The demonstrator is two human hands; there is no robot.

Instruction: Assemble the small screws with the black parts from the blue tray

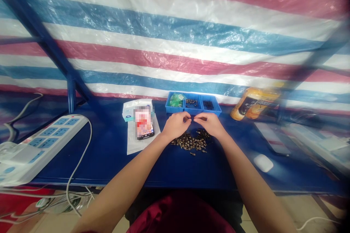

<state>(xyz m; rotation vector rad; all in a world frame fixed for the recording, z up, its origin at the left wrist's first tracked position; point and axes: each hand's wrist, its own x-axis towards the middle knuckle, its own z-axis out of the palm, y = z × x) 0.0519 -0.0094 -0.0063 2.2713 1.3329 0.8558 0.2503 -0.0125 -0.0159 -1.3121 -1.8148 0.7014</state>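
My left hand (pixel 176 123) and my right hand (pixel 209 123) meet above a pile of small dark metal parts (pixel 193 141) on the blue table (pixel 109 160). Both hands have their fingers pinched together, fingertips almost touching each other. Whatever sits between the fingertips is too small to make out. Just behind the hands stands a blue three-compartment tray (pixel 193 105) with green pieces on the left and dark small parts in the middle and right.
A phone (pixel 144 125) lies on white paper at left of the hands, a white packet behind it. A white power strip (pixel 35 145) with cables sits far left. An orange can (pixel 250 103) lies at right; a white oval object (pixel 263 162) lies nearer. Striped tarp hangs behind.
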